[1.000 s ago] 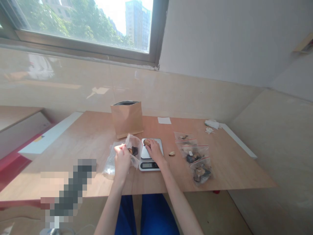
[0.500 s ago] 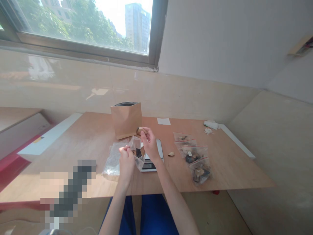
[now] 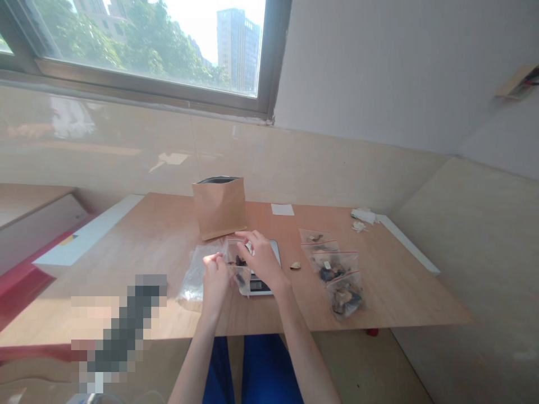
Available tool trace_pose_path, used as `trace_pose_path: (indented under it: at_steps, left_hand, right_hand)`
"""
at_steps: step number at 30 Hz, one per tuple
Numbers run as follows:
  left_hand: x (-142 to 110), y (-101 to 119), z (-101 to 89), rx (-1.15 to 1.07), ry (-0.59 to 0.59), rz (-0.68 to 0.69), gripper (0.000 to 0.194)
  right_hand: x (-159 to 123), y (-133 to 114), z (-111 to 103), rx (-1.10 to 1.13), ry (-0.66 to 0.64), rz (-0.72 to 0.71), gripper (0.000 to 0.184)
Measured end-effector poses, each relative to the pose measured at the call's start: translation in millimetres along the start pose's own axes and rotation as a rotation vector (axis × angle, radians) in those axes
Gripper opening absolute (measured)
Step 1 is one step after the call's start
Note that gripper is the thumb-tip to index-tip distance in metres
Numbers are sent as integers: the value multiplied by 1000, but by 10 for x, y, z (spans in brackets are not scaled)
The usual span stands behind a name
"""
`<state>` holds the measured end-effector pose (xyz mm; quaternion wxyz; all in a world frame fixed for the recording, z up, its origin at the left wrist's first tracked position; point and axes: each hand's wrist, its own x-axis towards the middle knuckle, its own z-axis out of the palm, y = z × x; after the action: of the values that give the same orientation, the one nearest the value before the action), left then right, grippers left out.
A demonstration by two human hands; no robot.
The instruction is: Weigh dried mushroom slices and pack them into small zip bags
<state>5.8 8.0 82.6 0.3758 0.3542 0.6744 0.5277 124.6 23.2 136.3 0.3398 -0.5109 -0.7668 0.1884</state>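
My left hand [image 3: 215, 275] pinches the edge of a small clear zip bag [image 3: 241, 276] that has dark dried pieces inside. At the bag's mouth is my right hand [image 3: 260, 257], thumb and index finger spread apart. A pale, dark-edged piece [image 3: 249, 246] shows in the gap behind those fingers, partly hidden. Under the bag and right hand stands a white kitchen scale [image 3: 274, 251], its display at the front. One loose pale dried piece [image 3: 296, 265] lies to the right of the scale.
Behind the hands stands an open brown paper pouch [image 3: 219, 207]. Clear plastic bags [image 3: 194, 278] lie left of the scale. Filled zip bags [image 3: 346, 297] overlap at the right. White paper [image 3: 282, 209] and white scraps [image 3: 364, 215] lie towards the back. A pixelated dark object [image 3: 126, 322] is at the lower left.
My right hand has come down to the bag's mouth, and its thumb and index finger have parted from the piece they pinched. My left hand still holds the bag, now tilted lower.
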Motion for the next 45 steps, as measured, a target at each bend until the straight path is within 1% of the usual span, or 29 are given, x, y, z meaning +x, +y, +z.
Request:
trace_pose_path:
  at_steps: [2, 3, 6, 7, 8, 9, 10, 11, 12, 13, 17, 18, 20, 22, 24, 28, 30, 31, 33, 35, 37, 39, 42, 45]
  left_hand:
    - [4, 40, -29, -105, -43, -102, 10]
    - [-2, 68, -42, -155, -67, -140, 9]
    - [-73, 158, -49, -346, -151, -233, 7]
    - [-114, 181, -39, -418, -170, -267, 7]
    - [-162, 197, -25, -480, -177, -294, 9]
    - [-211, 202, -9, -525, -173, -305, 12]
    - [-257, 197, 4, -545, -167, -288, 17]
    - [-296, 182, 12, -535, -162, -244, 23]
    - [-325, 160, 12, -511, -158, -189, 30]
    - [-341, 135, 4, -479, -154, -134, 36]
    - [-295, 61, -90, -293, -55, 71, 45]
    - [-270, 59, -114, -266, -53, 122, 45]
    - [-230, 68, -149, -263, -120, 197, 45]
    - [-212, 79, -167, -286, -206, 203, 41]
    - [-217, 80, -175, -284, -248, 179, 39]
    - [-262, 76, -194, -264, -297, 142, 39]
    - [-285, 89, -198, -233, -346, 137, 36]
    - [-293, 99, -197, -217, -367, 148, 34]
    - [-298, 117, -188, -219, -368, 185, 32]
    - [-290, 127, -180, -303, -296, 183, 33]
    - [-276, 130, -182, -423, -227, 120, 35]
    - [-268, 132, -194, -499, -188, 49, 37]
    - [-274, 135, -215, -481, -173, 35, 38]
    - [-287, 122, -212, -439, -203, 51, 38]
  right_hand:
    - [-127, 48, -2, 108, 63, 40, 30]
    - [-200, 76, 10, 142, 78, 58, 34]
    - [-384, 140, 95, 177, 47, 65, 57]
    - [-417, 148, 129, 182, 40, 54, 61]
    - [-433, 148, 157, 189, 45, 43, 60]
    - [-436, 142, 175, 201, 61, 36, 54]
    - [-428, 132, 178, 220, 84, 35, 45]
    - [-416, 120, 165, 246, 104, 38, 35]
    - [-405, 108, 137, 283, 119, 46, 29]
    - [-399, 98, 98, 331, 131, 59, 26]
    - [-452, 100, -73, 579, 171, 102, 30]
    - [-480, 110, -98, 624, 169, 107, 31]
    - [-536, 137, -122, 661, 155, 124, 35]
    - [-577, 166, -129, 633, 152, 151, 39]
    - [-596, 194, -149, 542, 177, 156, 41]
    - [-582, 212, -257, 176, 255, 92, 40]
    - [-569, 197, -306, 25, 244, 60, 39]
    - [-564, 188, -319, -16, 224, 51, 39]
    - [-562, 182, -317, -40, 191, 39, 39]
    - [-574, 208, -285, -26, 212, 33, 38]
    - [-598, 264, -241, 4, 271, 21, 38]
    - [-631, 325, -199, 41, 312, 16, 38]
    - [-689, 376, -155, 88, 351, 35, 40]
    - [-746, 366, -133, 130, 443, 101, 40]
